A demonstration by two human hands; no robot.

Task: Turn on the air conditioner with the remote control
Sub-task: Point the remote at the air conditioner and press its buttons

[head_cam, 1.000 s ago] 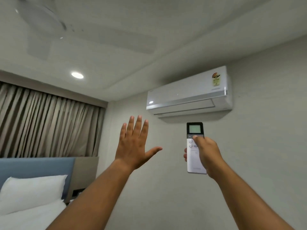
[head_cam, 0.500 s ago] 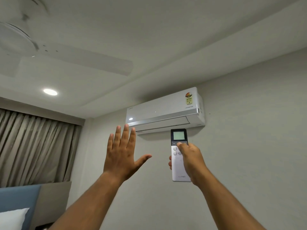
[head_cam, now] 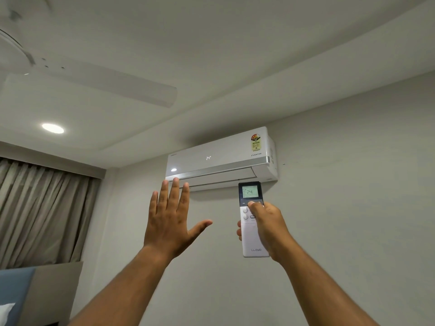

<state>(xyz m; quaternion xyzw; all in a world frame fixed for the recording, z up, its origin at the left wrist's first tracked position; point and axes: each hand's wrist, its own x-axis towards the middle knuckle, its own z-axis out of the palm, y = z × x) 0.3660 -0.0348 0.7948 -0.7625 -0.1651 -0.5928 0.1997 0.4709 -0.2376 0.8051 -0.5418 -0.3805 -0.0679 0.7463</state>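
Note:
A white wall-mounted air conditioner hangs high on the wall, its front panel showing a lit "24". Just below it I hold a white remote control upright in my right hand, thumb resting on the buttons under its screen, which reads 24. My left hand is raised beside it, palm forward, fingers spread, holding nothing; its fingertips overlap the unit's lower left edge.
A white ceiling fan spans the upper left, with a round ceiling light below it. Grey curtains cover the left wall above a blue headboard. The wall to the right is bare.
The air conditioner's panel and the remote's screen now show 24; before both were blank. My view has tilted up and right, so the bed has dropped out of sight. Both hands keep their poses.

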